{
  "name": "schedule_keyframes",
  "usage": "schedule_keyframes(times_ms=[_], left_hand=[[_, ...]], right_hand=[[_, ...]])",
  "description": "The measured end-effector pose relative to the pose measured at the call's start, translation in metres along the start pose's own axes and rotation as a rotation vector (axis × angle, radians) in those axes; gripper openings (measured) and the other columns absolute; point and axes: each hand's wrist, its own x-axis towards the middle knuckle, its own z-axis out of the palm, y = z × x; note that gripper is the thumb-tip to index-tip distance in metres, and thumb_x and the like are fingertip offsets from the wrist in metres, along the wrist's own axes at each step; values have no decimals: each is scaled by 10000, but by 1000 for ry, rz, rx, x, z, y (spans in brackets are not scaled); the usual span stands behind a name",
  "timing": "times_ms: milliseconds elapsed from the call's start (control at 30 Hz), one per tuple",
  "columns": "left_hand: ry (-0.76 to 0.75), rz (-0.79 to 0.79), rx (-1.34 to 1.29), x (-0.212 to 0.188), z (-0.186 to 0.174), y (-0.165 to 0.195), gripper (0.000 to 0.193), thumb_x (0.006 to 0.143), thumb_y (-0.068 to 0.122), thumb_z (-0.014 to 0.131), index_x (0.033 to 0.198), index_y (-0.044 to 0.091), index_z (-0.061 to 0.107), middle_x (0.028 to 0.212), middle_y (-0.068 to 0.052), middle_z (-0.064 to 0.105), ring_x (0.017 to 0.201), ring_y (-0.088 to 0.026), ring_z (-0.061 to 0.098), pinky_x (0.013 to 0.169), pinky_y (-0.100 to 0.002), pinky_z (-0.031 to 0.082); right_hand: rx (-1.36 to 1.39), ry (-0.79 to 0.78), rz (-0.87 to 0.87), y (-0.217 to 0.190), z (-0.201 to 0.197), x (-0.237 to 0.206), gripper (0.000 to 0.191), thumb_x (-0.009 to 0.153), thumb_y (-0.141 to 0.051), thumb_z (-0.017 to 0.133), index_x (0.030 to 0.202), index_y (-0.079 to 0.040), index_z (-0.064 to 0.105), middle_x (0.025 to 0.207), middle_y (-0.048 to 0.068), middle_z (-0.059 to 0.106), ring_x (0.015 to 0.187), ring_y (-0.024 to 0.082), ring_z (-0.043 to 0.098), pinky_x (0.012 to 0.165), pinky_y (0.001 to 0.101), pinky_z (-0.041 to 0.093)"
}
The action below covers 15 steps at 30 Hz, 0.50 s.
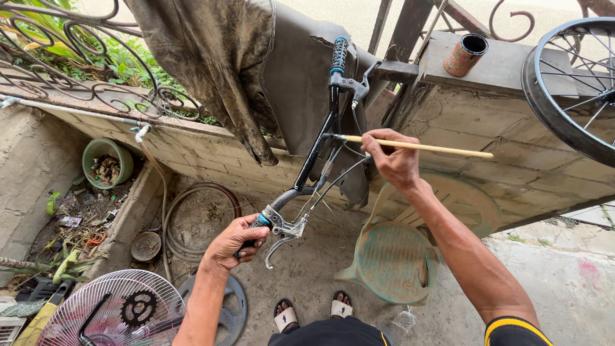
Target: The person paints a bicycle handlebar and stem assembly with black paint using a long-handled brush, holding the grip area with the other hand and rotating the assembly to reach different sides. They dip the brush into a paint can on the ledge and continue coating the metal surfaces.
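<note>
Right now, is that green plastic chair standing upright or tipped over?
Tipped over. The green plastic chair lies on its side on the concrete floor, its slatted seat facing the camera, below the right hand holding a wooden stick.

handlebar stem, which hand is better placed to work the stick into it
Right. The right hand already holds the wooden stick with its tip at the handlebar middle, while the left hand is busy gripping the near end.

Below your left hand the concrete floor lies bare, so you can pass there. A green plastic chair blocks the space under your right hand. The handlebar stands between your hands (brake cables loop beside it). Behind, hanging cloth and the wall close things off; a fan guard crowds low left.
</note>
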Motion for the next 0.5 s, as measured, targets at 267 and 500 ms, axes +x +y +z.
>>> schedule_keyframes(times_ms=[267,500], left_hand=[[1,-4,-1,-1,2,3,275,840,116,781,1068,58,639,651,6,563,369,-27,346,323,-200,257],[0,-1,-11,0,0,-1,299,838,118,779,1095,49,644,645,3,566,360,-29,347,317,-199,266]], right_hand=[[-138,-144,-284,-24,7,-21,99,950,-108,736,954,-23,786,791,107,781,540,106,651,464,230,540],[158,-119,14,-26,-1,-26,117,988,-133,726,1031,-35,773,851,68,773,695,96,697,576,248,577]])
